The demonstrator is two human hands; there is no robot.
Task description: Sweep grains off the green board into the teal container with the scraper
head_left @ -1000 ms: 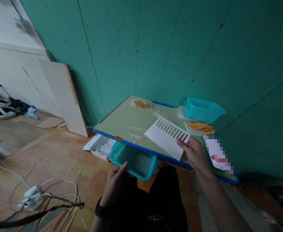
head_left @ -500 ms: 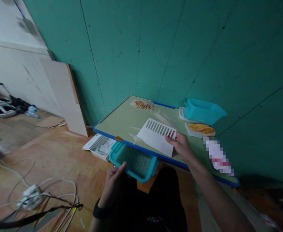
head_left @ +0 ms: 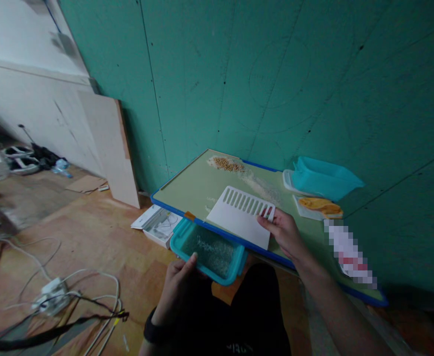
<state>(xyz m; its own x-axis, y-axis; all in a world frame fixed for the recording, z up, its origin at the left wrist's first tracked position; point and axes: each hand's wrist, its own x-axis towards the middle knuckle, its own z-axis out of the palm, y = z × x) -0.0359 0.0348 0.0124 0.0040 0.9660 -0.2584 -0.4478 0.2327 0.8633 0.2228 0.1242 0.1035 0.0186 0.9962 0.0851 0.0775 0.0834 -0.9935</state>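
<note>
My left hand (head_left: 180, 277) grips the near left rim of a teal plastic container (head_left: 236, 267), thumb on top, holding it just under the front edge of a green board (head_left: 187, 183). Small pale grains, like rice, (head_left: 213, 252) cover the container's bottom. In my right hand (head_left: 285, 232) is a flat white scraper (head_left: 235, 217) with a row of slots, gripped by its right end. Its lower edge lies at the board's blue front rim. Few grains (head_left: 208, 203) show at its left corner. Behind it a streak of grains (head_left: 259, 187) leads to a pile of yellowish beans (head_left: 228, 164).
On the board's right are a turquoise bin (head_left: 323, 180), a folded yellow cloth (head_left: 321, 205) and a blurred-out packet (head_left: 350, 254). Below left lies an open white box (head_left: 161, 230). Cables and a power strip (head_left: 52, 296) cover the floor. A panel (head_left: 113, 148) leans on the wall.
The scraper has moved slightly nearer the board's front edge. Grains beside it on the board are fewer, and a pale scatter of them shows in the container. The whole view has shifted a little.
</note>
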